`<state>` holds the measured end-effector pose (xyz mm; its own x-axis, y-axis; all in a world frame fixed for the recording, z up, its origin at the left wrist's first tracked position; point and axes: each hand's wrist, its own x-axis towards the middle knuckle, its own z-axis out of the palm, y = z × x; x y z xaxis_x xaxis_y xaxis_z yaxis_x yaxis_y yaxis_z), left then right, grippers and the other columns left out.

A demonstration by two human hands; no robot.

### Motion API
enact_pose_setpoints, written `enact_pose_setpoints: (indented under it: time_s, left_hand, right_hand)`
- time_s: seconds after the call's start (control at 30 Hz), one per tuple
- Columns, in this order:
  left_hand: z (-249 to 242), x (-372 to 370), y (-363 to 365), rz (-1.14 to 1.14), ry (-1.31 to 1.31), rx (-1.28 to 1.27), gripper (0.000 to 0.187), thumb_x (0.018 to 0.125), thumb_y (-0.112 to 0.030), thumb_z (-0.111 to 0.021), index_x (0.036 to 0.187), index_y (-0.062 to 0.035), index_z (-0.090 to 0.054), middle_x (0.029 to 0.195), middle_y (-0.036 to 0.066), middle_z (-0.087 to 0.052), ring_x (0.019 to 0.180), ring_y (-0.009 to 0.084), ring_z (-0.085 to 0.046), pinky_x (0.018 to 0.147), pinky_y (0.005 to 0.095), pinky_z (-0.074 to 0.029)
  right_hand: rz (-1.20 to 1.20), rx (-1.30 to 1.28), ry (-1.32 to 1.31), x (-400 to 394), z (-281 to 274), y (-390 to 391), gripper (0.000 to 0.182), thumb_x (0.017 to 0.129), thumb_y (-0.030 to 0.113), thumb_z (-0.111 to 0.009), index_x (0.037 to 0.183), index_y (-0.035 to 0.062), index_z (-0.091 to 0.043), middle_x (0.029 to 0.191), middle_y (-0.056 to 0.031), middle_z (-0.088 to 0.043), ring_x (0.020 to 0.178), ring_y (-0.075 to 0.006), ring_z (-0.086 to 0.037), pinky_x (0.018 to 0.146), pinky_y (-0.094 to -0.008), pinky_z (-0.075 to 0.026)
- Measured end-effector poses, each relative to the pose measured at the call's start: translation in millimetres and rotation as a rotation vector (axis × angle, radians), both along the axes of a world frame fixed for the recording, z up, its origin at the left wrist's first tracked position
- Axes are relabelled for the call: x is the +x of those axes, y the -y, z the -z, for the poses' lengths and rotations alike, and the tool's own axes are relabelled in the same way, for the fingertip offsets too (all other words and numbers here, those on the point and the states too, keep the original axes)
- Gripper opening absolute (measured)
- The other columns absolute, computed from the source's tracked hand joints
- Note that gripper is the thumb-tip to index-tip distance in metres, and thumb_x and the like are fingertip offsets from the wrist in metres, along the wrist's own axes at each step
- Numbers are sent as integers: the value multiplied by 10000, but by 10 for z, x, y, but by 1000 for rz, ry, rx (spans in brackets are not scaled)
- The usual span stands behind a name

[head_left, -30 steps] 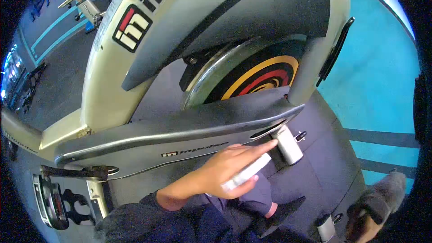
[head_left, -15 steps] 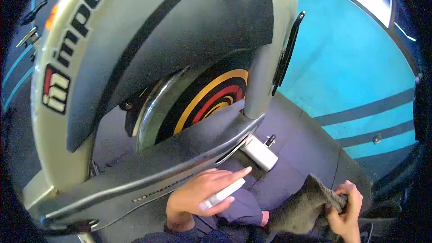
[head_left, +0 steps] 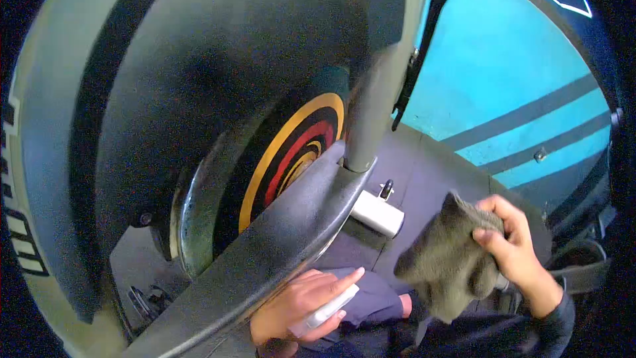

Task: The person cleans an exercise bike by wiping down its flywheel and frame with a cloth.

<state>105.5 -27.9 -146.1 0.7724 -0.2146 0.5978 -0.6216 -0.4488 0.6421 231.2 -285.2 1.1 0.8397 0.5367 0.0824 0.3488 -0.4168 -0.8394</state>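
Note:
Low in the middle of the view, my left hand (head_left: 301,301) is closed around a small white block-like item (head_left: 328,311), its index finger stretched out along the top. Most of that item lies hidden in the palm, and I cannot tell its kind. My right hand (head_left: 513,245) pinches a grey-brown cloth (head_left: 450,255) by its upper edge, the rest hanging over my lap. Beside my left hand runs the dark lower frame (head_left: 278,225) of an exercise bike. The bike's flywheel (head_left: 255,192), ringed in yellow and red, shows behind that frame.
A white foot tube (head_left: 377,213) juts from the bike's base over dark floor tiles. Behind it stands a turquoise wall (head_left: 510,59) with dark stripes. The large grey cover (head_left: 218,59) of the bike fills the upper left.
The view has come closer to the bike and shifted. My right hand has lifted the cloth up and forward, and more of it shows. My left hand keeps its hold on the white item.

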Motion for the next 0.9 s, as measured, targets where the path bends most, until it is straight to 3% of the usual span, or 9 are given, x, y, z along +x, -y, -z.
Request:
enact_pose_setpoints:
  time_s: [0.1, 0.17, 0.23, 0.3, 0.4, 0.5, 0.7, 0.77, 0.9]
  left_hand:
    - [-32, -30, -27, 37, -37, 38, 704, 767, -93, -641, 1419, -1, -392, 836, 121, -598, 724, 292, -575, 723, 371, -460]
    - [-99, -116, -13, 18, -188, 7, 623, 766, -105, -658, 1351, -1, -470, 906, 136, -630, 797, 290, -607, 758, 367, -483]
    - [-63, -178, 19, -13, -329, -28, 544, 765, -116, -675, 1282, -1, -549, 976, 150, -663, 870, 288, -640, 794, 363, -506]
    - [112, -167, 54, -134, 128, -83, 448, 792, -130, -673, 1218, -21, -585, 959, 148, -658, 848, 333, -628, 783, 375, -490]
    - [157, -167, 8, -115, 59, -60, 406, 792, -133, -679, 1175, -24, -602, 983, 150, -662, 876, 338, -631, 801, 380, -492]
    - [199, -204, 4, -73, -65, -38, 343, 791, -138, -689, 1110, -28, -628, 1020, 153, -668, 917, 346, -635, 827, 388, -495]
    - [257, -232, -27, -51, 35, -33, 471, 793, -123, -681, 1238, -20, -565, 1095, 174, -635, 927, 358, -630, 859, 398, -487]
    - [289, -389, -59, -56, -181, -106, 519, 784, -116, -676, 1277, -19, -547, 1071, 165, -641, 923, 339, -637, 853, 378, -494]
    - [124, -552, -26, -90, -218, -85, 654, 759, -98, -697, 1366, -16, -469, 1040, 149, -654, 911, 274, -652, 837, 356, -504]
  right_hand:
    - [-115, 176, 177, -103, -104, -465, 208, 830, 99, -592, 1021, 18, -586, 833, -19, -603, 756, -84, -542, 698, -241, -433]
    - [-319, 181, 536, -80, -40, -793, 281, 790, 120, -624, 1047, 16, -578, 884, -52, -607, 793, -137, -567, 716, -240, -425]
    - [-526, 170, 835, -75, 105, -1209, 366, 782, 139, -644, 1124, 22, -585, 969, -108, -614, 889, -251, -601, 791, -327, -452]
    - [-607, 112, 1039, -171, 341, -1603, 407, 786, 182, -654, 1166, 52, -593, 1084, -111, -605, 989, -309, -580, 878, -433, -431]
    - [-556, 136, 845, -289, 630, -1855, 395, 798, 222, -651, 1168, 88, -614, 1150, -93, -590, 1067, -297, -563, 919, -473, -397]
    - [-468, 162, 827, -327, 697, -1826, 369, 800, 245, -650, 1138, 97, -641, 1149, -93, -596, 1072, -304, -566, 916, -464, -401]
    - [-435, 138, 824, -344, 682, -1838, 321, 800, 241, -653, 1097, 123, -669, 1124, -74, -606, 1051, -279, -575, 900, -424, -408]
    - [-415, 135, 825, -360, 688, -1826, 310, 802, 238, -650, 1091, 129, -671, 1118, -70, -607, 1046, -275, -578, 893, -415, -408]
    - [-397, 181, 832, -396, 693, -1831, 292, 807, 217, -634, 1088, 147, -671, 1081, -66, -611, 1039, -272, -578, 877, -405, -399]
